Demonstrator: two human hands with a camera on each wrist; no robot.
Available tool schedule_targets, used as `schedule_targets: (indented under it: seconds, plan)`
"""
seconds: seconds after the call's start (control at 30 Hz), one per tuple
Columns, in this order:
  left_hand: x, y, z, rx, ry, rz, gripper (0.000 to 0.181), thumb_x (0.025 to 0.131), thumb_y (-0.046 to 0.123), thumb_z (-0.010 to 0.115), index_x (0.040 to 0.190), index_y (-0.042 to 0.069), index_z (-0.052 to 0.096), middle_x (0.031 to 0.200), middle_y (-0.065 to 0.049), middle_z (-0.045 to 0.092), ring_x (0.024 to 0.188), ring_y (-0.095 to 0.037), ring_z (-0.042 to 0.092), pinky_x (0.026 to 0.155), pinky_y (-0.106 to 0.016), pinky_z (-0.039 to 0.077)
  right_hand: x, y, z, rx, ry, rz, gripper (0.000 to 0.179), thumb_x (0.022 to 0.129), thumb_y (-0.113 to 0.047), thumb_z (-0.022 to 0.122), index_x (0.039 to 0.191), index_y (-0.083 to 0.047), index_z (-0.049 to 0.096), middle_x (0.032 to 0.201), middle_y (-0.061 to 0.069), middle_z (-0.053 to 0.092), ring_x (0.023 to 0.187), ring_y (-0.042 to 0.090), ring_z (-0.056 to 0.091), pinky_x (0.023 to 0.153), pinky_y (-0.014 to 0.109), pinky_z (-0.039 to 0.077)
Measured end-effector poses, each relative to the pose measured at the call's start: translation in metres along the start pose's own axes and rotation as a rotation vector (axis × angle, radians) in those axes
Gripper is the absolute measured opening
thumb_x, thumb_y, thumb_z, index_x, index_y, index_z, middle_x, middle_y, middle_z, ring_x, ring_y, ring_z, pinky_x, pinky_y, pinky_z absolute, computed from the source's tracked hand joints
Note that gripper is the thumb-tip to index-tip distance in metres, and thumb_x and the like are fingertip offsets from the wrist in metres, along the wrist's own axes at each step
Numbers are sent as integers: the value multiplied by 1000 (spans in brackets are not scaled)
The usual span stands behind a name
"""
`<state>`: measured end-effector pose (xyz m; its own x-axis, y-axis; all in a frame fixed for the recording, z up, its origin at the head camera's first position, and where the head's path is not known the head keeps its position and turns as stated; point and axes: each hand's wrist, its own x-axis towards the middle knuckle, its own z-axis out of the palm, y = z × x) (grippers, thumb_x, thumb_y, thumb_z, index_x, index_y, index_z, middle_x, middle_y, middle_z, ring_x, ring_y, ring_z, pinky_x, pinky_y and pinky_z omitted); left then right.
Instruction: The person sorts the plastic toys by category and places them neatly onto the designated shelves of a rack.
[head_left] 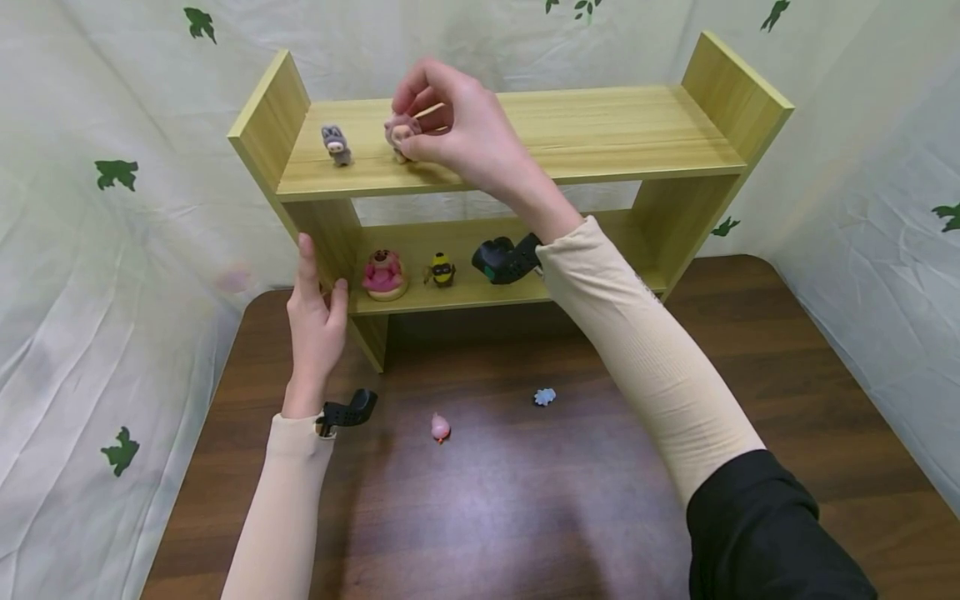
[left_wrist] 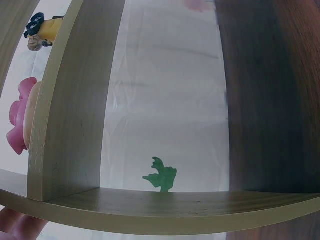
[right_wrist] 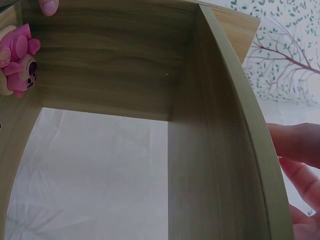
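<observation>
My right hand (head_left: 468, 125) pinches a small pinkish-brown figurine (head_left: 402, 132) between thumb and fingers, over the top board of a wooden shelf (head_left: 600, 133). To its left, a grey figurine with long ears (head_left: 337, 146) stands on the same board. My left hand (head_left: 315, 333) rests against the shelf's left side panel, index finger straight and thumb at the panel's front edge. In the right wrist view, the right hand's fingers (right_wrist: 300, 155) show beyond the board's edge, and the figurine is hidden there.
On the lower board sit a pink bear figurine (head_left: 385, 275) and a yellow-and-black figurine (head_left: 441, 270). A pink toy (head_left: 440, 427) and a pale blue, scalloped piece (head_left: 544, 397) lie on the dark wooden table (head_left: 480, 517). White cloth with green leaf shapes hangs behind.
</observation>
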<state>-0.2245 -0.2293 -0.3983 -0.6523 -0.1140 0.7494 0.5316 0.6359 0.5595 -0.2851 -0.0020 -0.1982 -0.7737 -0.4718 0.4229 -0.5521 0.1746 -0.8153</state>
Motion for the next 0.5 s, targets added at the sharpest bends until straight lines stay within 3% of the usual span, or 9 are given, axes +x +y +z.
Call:
schedule_targets:
  seconds: [0.23,0.5]
  plan:
    - [0,0,0,-2,4,6,91,92,-8,46,144,60,14,151,-5,34,54,-9,17,53,-26,23,-1,-2,0,26,3,20,23,86,4,65,107,2,55,104,12,60,97,17,60,87,20,44]
    - [0,0,0,-5,2,7,91,92,-7,46,144,61,14,151,-6,33,54,-9,17,53,-26,23,2,3,0,95,34,-32,23,85,3,68,105,3,56,99,13,63,95,18,60,87,22,45]
